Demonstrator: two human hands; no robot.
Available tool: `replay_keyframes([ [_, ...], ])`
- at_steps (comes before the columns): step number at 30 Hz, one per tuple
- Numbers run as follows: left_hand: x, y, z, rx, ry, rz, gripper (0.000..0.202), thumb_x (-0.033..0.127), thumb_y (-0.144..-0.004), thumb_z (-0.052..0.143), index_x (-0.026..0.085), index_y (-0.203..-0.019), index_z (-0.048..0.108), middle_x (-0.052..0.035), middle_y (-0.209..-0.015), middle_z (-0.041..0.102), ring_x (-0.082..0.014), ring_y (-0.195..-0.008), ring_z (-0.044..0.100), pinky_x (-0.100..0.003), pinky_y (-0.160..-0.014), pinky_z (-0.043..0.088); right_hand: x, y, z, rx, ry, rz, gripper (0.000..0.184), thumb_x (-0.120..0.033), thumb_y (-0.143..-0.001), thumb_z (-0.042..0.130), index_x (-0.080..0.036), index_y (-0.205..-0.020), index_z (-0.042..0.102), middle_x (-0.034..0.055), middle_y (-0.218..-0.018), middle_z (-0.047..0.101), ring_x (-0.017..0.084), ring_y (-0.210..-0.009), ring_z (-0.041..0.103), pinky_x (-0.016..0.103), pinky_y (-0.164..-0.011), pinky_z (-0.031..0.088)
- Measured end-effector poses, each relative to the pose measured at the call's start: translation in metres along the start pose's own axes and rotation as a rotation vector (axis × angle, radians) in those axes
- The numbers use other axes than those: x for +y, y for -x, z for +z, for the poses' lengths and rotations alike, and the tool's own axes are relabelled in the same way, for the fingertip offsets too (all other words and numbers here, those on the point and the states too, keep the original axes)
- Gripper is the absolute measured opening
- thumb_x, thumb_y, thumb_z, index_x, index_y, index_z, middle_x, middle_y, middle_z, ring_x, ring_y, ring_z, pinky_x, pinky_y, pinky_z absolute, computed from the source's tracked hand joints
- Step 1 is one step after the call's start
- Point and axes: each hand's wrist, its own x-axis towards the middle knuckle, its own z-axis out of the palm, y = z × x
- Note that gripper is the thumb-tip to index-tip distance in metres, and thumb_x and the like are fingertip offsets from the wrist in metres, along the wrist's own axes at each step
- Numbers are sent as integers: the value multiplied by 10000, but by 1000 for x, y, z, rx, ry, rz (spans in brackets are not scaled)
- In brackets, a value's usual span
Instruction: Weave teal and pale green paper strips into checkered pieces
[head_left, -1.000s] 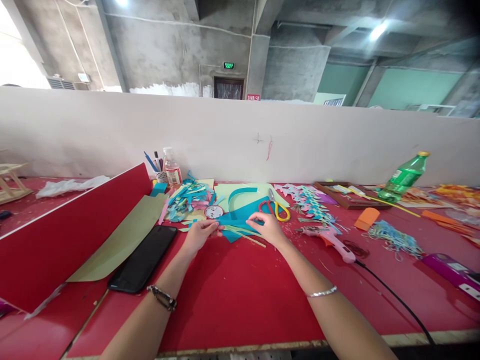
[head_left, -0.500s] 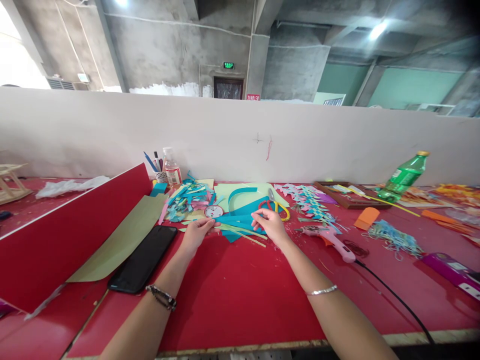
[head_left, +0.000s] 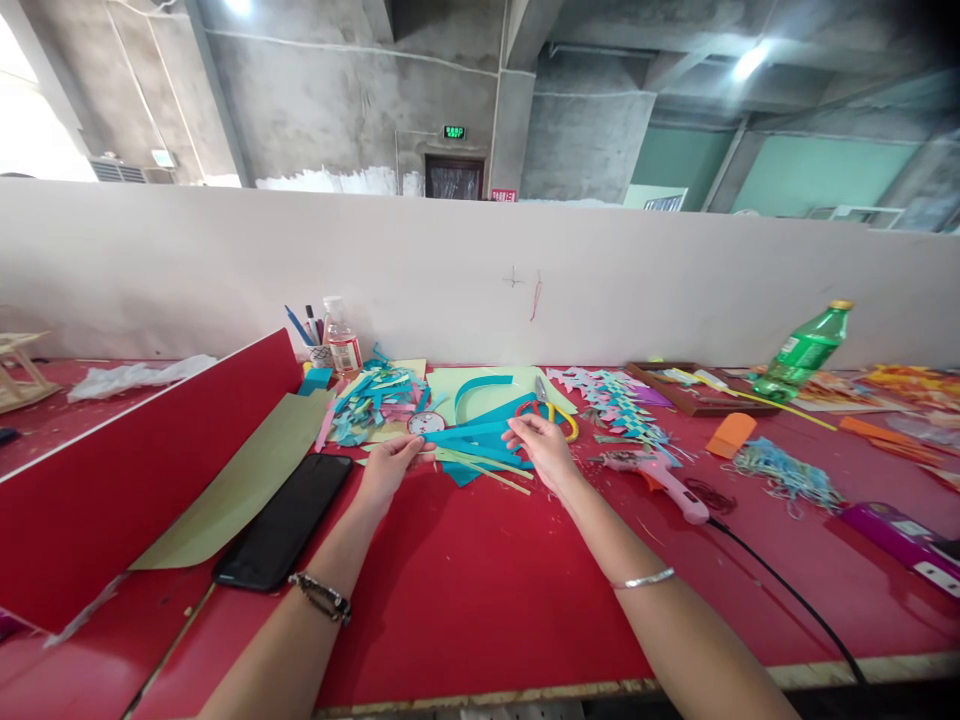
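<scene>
Stretched between my two hands is a blue paper strip (head_left: 466, 433). My left hand (head_left: 391, 470) pinches its left end between thumb and fingers, and my right hand (head_left: 546, 450) pinches the right end. Thin pale-green paper strips (head_left: 487, 470) lie just below it, some close to my left fingertips. More blue paper sits underneath, on a pale-green sheet (head_left: 442, 385). Behind my right hand are scissors (head_left: 564, 420) with yellow and red handles. A small round white container (head_left: 426, 424) stands beyond my left fingertips. What the fingers cover of the strip is hidden.
A heap of paper scraps (head_left: 379, 400) lies at the back. To the left are a black phone (head_left: 283, 520) and an upright red board (head_left: 150, 470). On the right lie a pink glue gun (head_left: 660, 480) with its cord, folded paper pieces (head_left: 622, 405) and a green bottle (head_left: 806, 350).
The view has shifted very slightly. Both hands keep their pinch on the blue strip, with hardly any movement.
</scene>
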Motion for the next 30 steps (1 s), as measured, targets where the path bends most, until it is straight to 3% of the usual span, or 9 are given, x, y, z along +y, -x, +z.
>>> replay_keyframes([
  [7, -3, -2, -1, 5, 27, -5, 220, 293, -586, 627, 139, -743, 609, -10, -715, 662, -117, -618, 602, -172, -509, 387, -2, 1, 4, 17, 92, -51, 288, -447, -640, 564, -162, -660, 525, 11, -576, 588, 95, -441, 499, 227, -453, 389],
  [13, -2, -3, -4, -2, 52, -8, 205, 288, -599, 618, 138, -737, 592, -11, -718, 660, -106, -594, 596, -158, -466, 359, -7, 6, 3, -103, 277, -104, 341, -460, -731, 445, -185, -533, 410, -53, -430, 413, 63, -366, 343, 200, -380, 276],
  [20, 2, -2, -4, -2, 27, -51, 148, 245, -612, 607, 143, -718, 594, -2, -699, 656, -101, -618, 596, -147, -475, 364, -7, 4, 2, -99, 336, -159, 351, -456, -723, 444, -194, -503, 363, -60, -423, 313, 70, -381, 299, 208, -384, 250],
  [26, 4, -1, -5, -27, 40, -90, 111, 248, -648, 581, 153, -701, 600, -17, -722, 653, -89, -575, 583, -156, -481, 396, -2, 3, 1, -94, 234, -79, 355, -469, -718, 440, -199, -505, 351, -56, -425, 339, 78, -402, 343, 206, -404, 287],
  [30, 0, 1, -2, -52, -8, -51, 128, 269, -647, 587, 147, -678, 605, -36, -705, 656, -100, -551, 584, -173, -490, 424, 2, 5, 5, -143, 62, 36, 320, -514, -698, 448, -199, -643, 445, -36, -514, 488, 90, -424, 415, 220, -431, 341],
])
